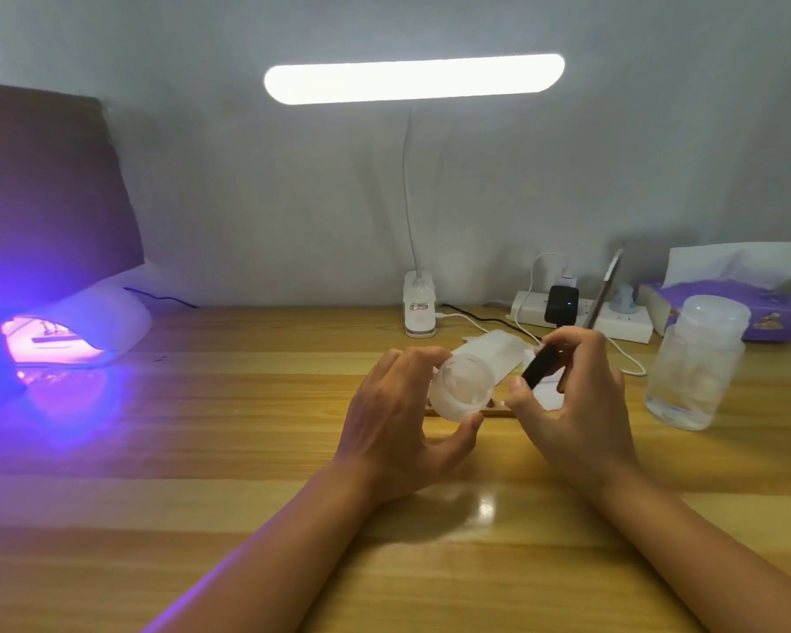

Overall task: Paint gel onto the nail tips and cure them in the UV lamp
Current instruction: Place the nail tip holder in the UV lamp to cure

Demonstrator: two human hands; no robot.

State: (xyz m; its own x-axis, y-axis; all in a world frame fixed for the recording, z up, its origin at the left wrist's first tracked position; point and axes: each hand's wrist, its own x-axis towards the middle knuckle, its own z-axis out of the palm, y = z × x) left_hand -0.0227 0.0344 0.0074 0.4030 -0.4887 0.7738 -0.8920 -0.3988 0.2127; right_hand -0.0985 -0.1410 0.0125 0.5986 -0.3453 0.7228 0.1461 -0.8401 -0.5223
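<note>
**Gel bottle gripped left, cap pinched right; tips lying directly beneath**

The bottle is being held off the desk, about midway between its left and right edges and nearer the far edge than the near one. It is being grasped by the left hand, with the fingers curled over the top and the thumb underneath. A round end is being turned toward the camera, so the long axis is judged to be running away and rightward, toward the cap.

The cap is being pinched by the right hand between the thumb and curled fingers, and it is slanting up to the right. It is being held just beside the bottle's right side. Whether the two are joined cannot be told, as the junction is being hidden by fingers.

A short piece of what appears to be the tip strip is being shown on the desk under the gap between the hands, lying parallel to the far edge. The right hand is judged the nearer to it.

The UV lamp is being run lit at the left edge, well apart from both hands, with the left hand the nearer.

The coming move is judged to be governed by the cap's slant: withdrawal up and right, then descent onto the strip.
</note>
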